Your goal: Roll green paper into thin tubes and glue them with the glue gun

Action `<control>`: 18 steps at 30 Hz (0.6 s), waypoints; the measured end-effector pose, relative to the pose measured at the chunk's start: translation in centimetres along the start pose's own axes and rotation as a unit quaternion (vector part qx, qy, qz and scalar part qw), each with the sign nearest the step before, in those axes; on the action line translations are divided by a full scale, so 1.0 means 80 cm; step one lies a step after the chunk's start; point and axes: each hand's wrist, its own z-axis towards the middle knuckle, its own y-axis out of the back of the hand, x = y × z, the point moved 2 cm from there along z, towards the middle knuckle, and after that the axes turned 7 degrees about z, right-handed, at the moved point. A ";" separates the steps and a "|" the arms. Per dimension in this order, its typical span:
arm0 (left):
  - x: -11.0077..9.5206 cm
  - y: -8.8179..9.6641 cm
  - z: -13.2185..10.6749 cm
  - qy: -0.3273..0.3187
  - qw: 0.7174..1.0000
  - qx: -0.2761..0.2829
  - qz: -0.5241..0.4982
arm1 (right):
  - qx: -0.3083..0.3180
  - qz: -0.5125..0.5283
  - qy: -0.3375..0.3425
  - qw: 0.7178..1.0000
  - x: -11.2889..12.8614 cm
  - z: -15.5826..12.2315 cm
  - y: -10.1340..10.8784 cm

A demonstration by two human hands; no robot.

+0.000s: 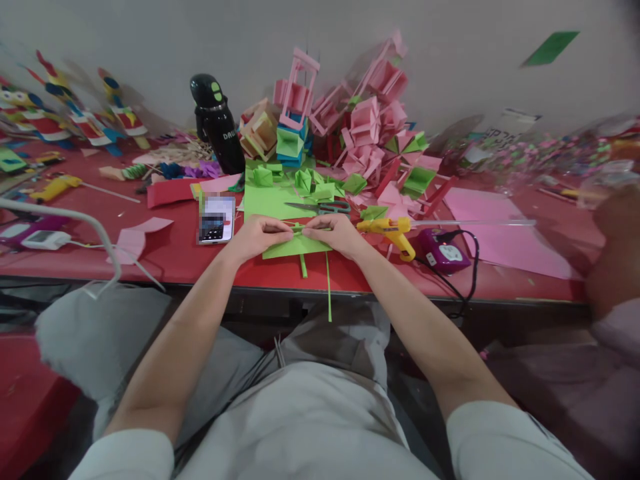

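Observation:
My left hand [260, 235] and my right hand [334, 233] rest side by side on a folded green paper piece [296, 247] at the front of the red table [190, 257]. Both hands have their fingertips pinched on a thin green strip along the paper's top edge. Two narrow green paper strips [329, 287] hang from under the paper over the table edge. A larger green sheet [270, 200] lies just behind my hands, with scissors [320, 207] on it.
A phone [216, 219] lies left of my left hand. A yellow glue gun [393, 232] and a purple device [444, 252] with a black cable sit to the right. Behind stand a black bottle [217, 123] and a pile of pink and green folded paper [360, 127]. Another person's arm [613, 267] is at the right.

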 end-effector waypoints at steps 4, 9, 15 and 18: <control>-0.002 -0.001 0.000 -0.007 1.000 -0.008 0.000 | 0.010 0.024 -0.002 1.000 -0.006 0.002 0.001; -0.002 -0.002 0.000 -0.009 1.000 -0.003 -0.007 | 0.012 0.050 -0.011 0.999 -0.007 0.001 0.000; 0.000 -0.002 -0.001 -0.008 0.999 0.029 0.011 | 0.024 0.063 -0.016 0.998 -0.003 -0.001 0.000; -0.003 -0.001 -0.002 -0.030 0.998 0.026 0.057 | 0.027 0.061 -0.021 0.998 -0.003 -0.001 0.000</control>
